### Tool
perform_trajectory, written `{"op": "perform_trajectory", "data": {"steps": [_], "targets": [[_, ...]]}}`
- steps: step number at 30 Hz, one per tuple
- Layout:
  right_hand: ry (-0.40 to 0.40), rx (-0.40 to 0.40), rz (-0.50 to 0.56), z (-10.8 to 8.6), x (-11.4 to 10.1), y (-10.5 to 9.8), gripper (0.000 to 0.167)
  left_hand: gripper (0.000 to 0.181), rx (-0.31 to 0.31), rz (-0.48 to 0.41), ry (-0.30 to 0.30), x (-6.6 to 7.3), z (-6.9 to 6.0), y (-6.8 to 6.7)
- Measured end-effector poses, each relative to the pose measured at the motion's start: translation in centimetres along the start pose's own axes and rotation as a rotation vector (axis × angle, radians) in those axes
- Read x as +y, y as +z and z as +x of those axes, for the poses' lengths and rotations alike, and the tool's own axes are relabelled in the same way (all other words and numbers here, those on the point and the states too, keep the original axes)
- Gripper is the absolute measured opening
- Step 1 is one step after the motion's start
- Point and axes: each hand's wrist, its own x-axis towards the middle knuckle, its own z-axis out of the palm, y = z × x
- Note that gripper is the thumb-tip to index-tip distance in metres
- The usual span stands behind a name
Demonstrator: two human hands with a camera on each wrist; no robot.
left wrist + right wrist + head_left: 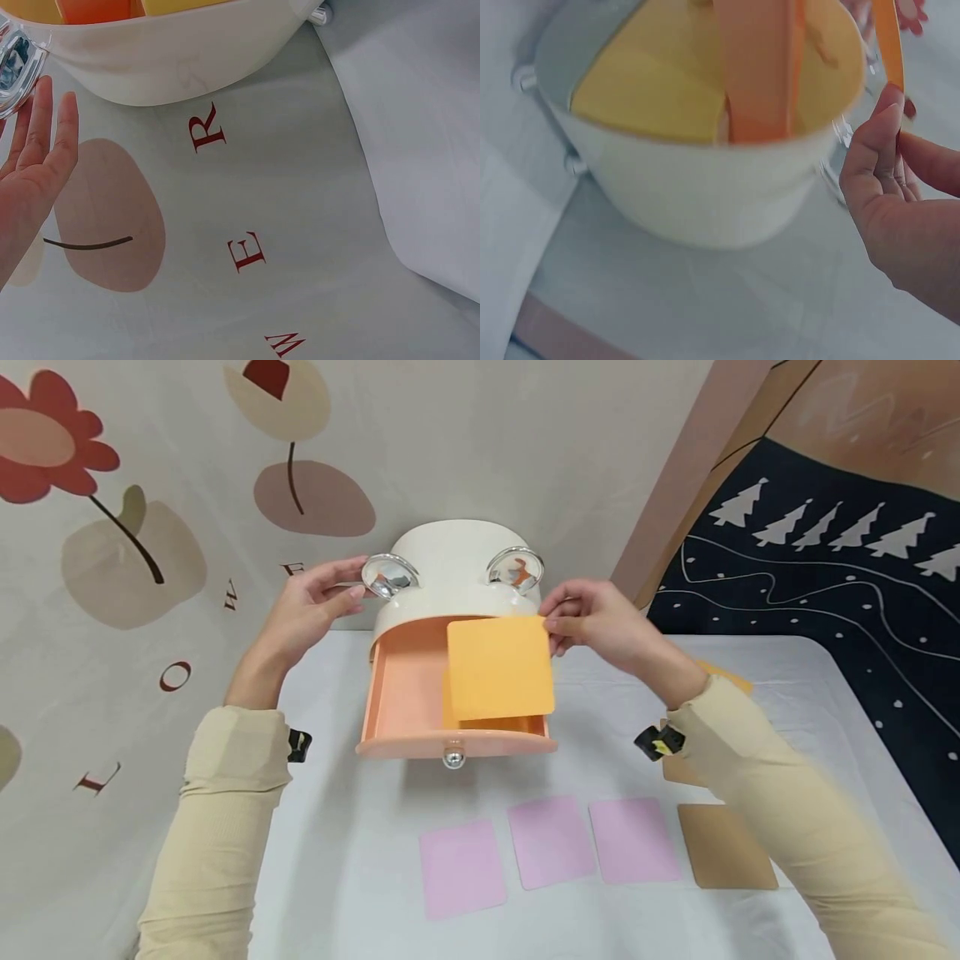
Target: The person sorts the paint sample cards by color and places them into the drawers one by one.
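Note:
A white storage box (459,552) with two round silver ear-like pieces stands against the wall, its peach drawer (408,693) pulled out. My right hand (592,620) pinches an orange square card (501,668) by its upper right corner, above the right half of the drawer. Beneath it, part of another orange card (450,702) shows inside the drawer. In the right wrist view the held card (889,45) appears edge-on between thumb and fingers. My left hand (303,610), fingers extended, touches the left silver ear (390,575); the left wrist view shows the fingers (39,124) against it.
Three pink cards lie on the white table: a left one (462,868), a middle one (551,842) and a right one (633,841). Beside them lies a brown card (727,846). More brown and orange cards lie partly under my right forearm. A silver knob (453,757) fronts the drawer.

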Motion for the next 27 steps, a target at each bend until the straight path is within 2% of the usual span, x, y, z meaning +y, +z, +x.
{"op": "perform_trajectory", "data": {"steps": [5,10,18,27], "targets": [[0.002,-0.093,0.023,0.4,0.5,1.6,0.01,0.042,0.001,-0.014,-0.002,0.0,0.0,0.1],[0.003,-0.136,-0.046,0.3,1.0,1.5,0.012,0.042,0.001,-0.015,0.002,0.1,0.1,0.1],[-0.06,-0.087,-0.135,-0.5,0.9,-0.8,0.015,0.043,0.006,0.026,-0.019,0.1,0.0,0.1],[-0.029,0.04,-0.237,-2.0,1.4,-4.8,0.02,0.042,0.009,-0.005,-0.009,0.0,0.0,0.0]]}}
